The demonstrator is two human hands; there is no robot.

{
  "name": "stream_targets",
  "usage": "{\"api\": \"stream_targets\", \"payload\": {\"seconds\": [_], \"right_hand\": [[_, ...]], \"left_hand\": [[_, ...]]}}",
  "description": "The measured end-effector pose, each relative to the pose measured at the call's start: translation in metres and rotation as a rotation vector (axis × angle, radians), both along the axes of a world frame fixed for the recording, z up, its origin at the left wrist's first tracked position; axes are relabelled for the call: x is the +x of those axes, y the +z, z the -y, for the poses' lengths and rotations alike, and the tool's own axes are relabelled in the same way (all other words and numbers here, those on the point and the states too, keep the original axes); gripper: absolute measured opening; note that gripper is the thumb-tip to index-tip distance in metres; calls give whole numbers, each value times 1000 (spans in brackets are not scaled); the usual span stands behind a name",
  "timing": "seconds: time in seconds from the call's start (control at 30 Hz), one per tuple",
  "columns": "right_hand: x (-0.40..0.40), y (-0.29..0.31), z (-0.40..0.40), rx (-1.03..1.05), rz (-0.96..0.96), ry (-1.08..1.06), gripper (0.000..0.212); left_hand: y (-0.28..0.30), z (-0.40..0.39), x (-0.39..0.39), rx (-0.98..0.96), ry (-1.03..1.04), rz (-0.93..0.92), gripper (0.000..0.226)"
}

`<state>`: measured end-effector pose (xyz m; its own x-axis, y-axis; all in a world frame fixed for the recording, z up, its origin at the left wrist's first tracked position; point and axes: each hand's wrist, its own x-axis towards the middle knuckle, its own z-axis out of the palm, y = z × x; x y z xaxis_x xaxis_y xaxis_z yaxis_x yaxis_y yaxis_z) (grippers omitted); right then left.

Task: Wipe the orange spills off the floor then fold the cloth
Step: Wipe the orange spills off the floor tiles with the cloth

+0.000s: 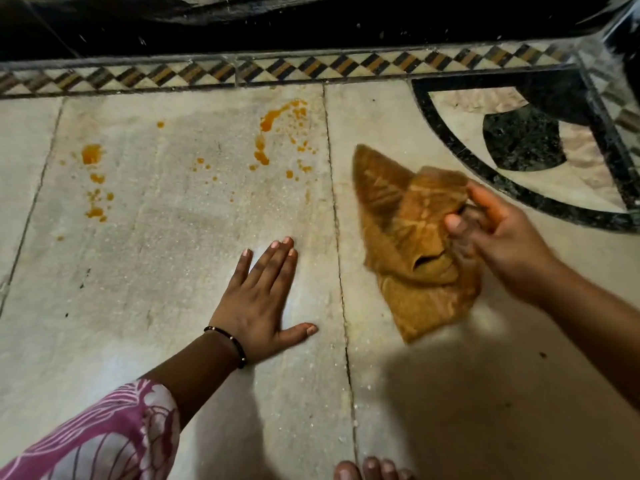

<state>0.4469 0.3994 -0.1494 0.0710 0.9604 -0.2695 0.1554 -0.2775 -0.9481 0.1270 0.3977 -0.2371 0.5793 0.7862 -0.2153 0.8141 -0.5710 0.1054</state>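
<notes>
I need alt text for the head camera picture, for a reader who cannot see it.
A person's right hand holds a crumpled orange cloth over a pale stone floor, while the left hand rests flat on the floor. Orange spills still dot the floor beyond the left hand, not yet wiped.

A patterned border strip (277, 69) of dark, tan and pale diamonds runs across the far side of the pale stone slabs; beyond the strip lies a black band (311, 26), too dark to make out; just below the strip at its right end sits a curved black inlay (446, 133) enclosing a dark speckled leaf shape (523, 140); well below the strip, at the near edge, bare toes (374, 471) show; a pink-and-white printed sleeve (104, 441) fills the near left corner; a black beaded bracelet (228, 342) circles the wrist above it.
</notes>
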Motion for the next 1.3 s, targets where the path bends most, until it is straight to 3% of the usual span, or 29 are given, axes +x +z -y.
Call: {"api": "stream_targets", "payload": {"seconds": [0.1,0.17,0.23,0.33,0.4,0.47,0.57,0.6,0.63,0.7,0.8,0.93,1.0,1.07,1.17,1.3], "right_hand": [[40,-14,-22,-50,478,-227,49],[38,-19,-28,-14,648,-318,40],[17,-24,-28,-12,709,-263,39],[-12,-29,-17,-31,922,-23,53],[-15,-34,-11,-20,1054,52,40],[-15,-34,-9,19,989,15,18],[-21,-22,2,1,479,-130,27],[-24,-15,11,15,406,-152,27],[-27,-10,24,50,415,-141,23],[-25,-10,56,128,632,-47,13],[-9,-18,83,146,999,35,37],[-3,-2,33,209,1010,-141,46],[-17,-12,1,13,1028,-24,67],[-43,-36,-7,-163,1246,246,85],[-73,-63,27,69,1327,623,92],[-38,-67,69,448,1245,988,78]], "left_hand": [[0,0,0,-3,0,6,102],[1,0,0,-6,1,4,102],[1,-1,0,-4,0,7,102],[1,-1,-1,-8,-5,19,102],[1,-2,-1,-7,-8,25,102],[2,-1,-1,-6,-9,20,102],[2,-1,0,-9,-8,10,102],[2,-1,0,-5,-8,7,102],[2,-1,0,-2,-8,8,102],[3,0,-2,4,-6,10,102],[4,-1,1,15,-15,11,102],[3,-1,1,15,-8,26,102],[2,0,0,6,-2,26,102],[3,0,1,3,-1,28,101],[3,-1,1,5,2,36,101],[2,0,0,2,3,52,102]]}}
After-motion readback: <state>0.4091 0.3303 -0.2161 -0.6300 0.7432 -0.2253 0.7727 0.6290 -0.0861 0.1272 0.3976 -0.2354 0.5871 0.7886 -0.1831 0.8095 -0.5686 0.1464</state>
